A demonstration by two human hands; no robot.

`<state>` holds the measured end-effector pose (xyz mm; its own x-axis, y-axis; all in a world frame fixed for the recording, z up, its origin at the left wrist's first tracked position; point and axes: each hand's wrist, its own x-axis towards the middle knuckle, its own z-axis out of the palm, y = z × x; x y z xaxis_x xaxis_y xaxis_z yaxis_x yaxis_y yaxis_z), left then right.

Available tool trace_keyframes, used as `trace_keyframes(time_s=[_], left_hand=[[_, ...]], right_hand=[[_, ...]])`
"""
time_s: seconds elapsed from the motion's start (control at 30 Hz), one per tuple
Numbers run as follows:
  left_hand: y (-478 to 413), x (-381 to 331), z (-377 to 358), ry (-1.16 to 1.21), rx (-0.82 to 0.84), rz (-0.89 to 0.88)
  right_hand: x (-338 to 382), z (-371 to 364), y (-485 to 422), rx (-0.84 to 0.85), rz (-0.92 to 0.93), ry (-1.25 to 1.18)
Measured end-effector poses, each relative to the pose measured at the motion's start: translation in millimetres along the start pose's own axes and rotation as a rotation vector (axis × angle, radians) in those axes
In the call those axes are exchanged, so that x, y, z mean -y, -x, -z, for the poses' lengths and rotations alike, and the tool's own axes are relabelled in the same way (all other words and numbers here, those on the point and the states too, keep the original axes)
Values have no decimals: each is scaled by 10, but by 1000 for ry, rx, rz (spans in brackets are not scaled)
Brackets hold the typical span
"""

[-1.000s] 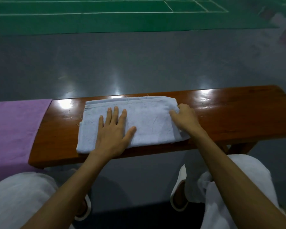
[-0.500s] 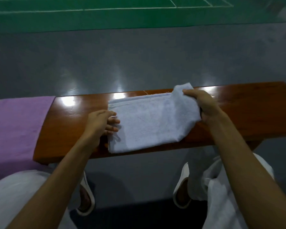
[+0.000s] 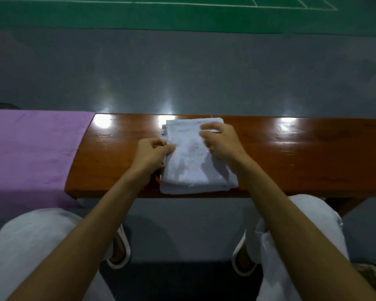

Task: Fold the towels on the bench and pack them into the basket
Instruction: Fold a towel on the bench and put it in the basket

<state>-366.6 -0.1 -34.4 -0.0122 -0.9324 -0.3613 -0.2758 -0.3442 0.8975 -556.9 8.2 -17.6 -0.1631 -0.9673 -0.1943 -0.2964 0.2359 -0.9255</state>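
A white towel [image 3: 193,161] lies folded into a narrow rectangle in the middle of the wooden bench [image 3: 302,153]. My left hand [image 3: 152,154] is at the towel's left edge, and its fingertips pinch the layers there. My right hand [image 3: 220,142] hovers over the towel's upper right part. Its fingers are loosely curled, and I see nothing held between them. A purple towel [image 3: 30,153] is spread flat over the bench's left end. No basket is in view.
The bench runs left to right in front of my knees, with bare glossy wood to the right of the white towel. Beyond it are grey floor and a green court with white lines. My feet in white slippers [image 3: 119,253] are under the near edge.
My right hand brought the towel's right half over to the left and let it drop, which halved its width. My left hand went from pressing flat to pinching the left edge.
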Motion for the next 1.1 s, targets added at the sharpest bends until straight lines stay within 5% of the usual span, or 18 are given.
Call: trace_keyframes(time_s=[0.13, 0.37, 0.53, 0.67, 0.77, 0.87, 1.1], left_hand=[[-35, -23, -8, 48, -39, -4], [-60, 93, 3, -178, -107, -46], [17, 173, -96, -698, -464, -422], [71, 163, -346, -728, -168, -714], [29, 237, -435, -883, 49, -618], [-86, 350, -382, -1059, 34, -512], [-197, 408, -319, -1113, -18, -509]], right_hand=[[-185, 220, -60, -234, -37, 143], [-265, 216, 31, -231, -7, 268], [-336, 196, 53, -341, 255, 472], [-364, 37, 93, -253, 531, 725], [-397, -107, 126, 36, 505, 888], [-460, -158, 94, 194, 414, 1018], [-546, -160, 18, 118, 316, 1093]])
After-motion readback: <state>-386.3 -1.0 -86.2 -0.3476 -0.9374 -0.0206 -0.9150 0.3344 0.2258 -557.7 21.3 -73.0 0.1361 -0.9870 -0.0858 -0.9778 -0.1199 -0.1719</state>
